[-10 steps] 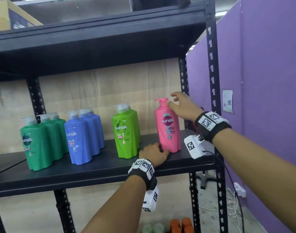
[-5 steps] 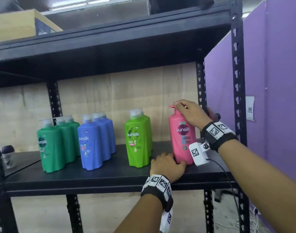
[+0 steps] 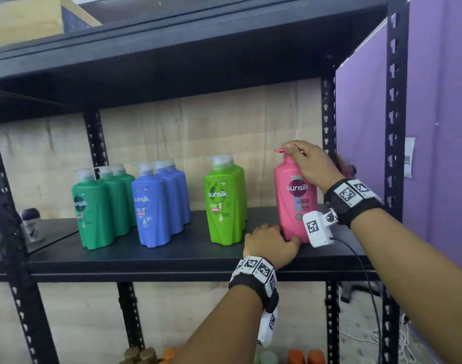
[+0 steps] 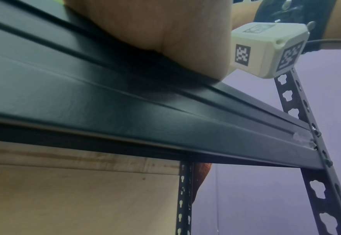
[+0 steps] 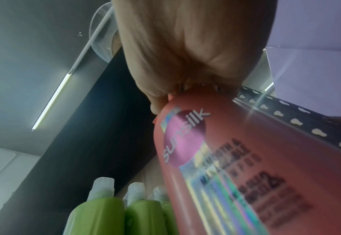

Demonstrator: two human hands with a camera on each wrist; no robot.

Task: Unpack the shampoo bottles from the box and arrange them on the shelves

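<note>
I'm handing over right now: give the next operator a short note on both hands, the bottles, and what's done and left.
Right hand grips the pump top of the pink bottle, which stands upright at the right end of the shelf.
Left hand rests on the shelf, fingers against the pink bottle's base.
Done: dark green bottles, blue bottles and light green bottles stand in rows, left to right.
Left: release the pink bottle and line up any further pink ones behind it. The box is out of view, so the remaining count is unknown.
</note>
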